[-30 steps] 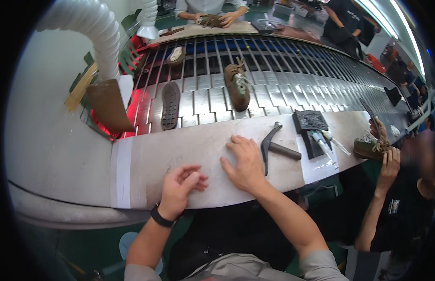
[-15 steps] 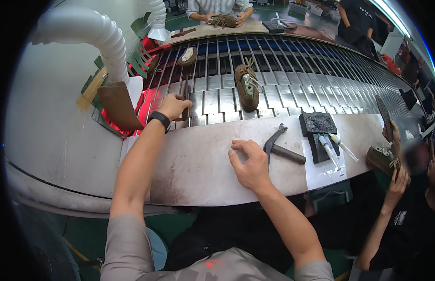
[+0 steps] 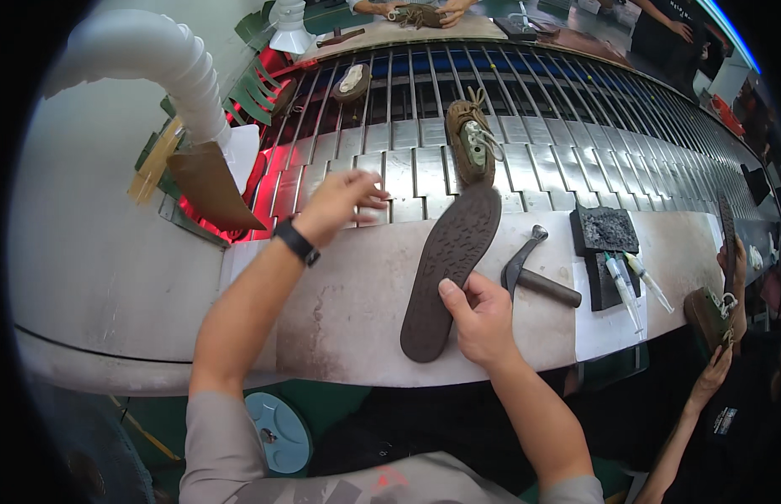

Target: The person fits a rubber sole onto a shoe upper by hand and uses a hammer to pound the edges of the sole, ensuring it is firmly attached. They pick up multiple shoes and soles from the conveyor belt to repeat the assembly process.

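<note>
Your right hand (image 3: 484, 326) grips a dark shoe sole (image 3: 452, 260); your left hand (image 3: 333, 206) is loosely spread.
Your right thumb lies on the sole's patterned face, near its right edge. The sole slants above the worktable (image 3: 340, 311), its upper end by the brown shoe (image 3: 472, 147). Your left fingers, blurred, hover near the conveyor (image 3: 400, 178), apart from the sole.

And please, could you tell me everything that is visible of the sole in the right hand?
The sole is long, dark brown and rubber-like, rounded at both ends, with short tread marks inside a plainer border. It slants, upper end rightward, over the pale table. The right hand grips its right edge, thumb on the patterned side. Contact with the table cannot be told.
</note>
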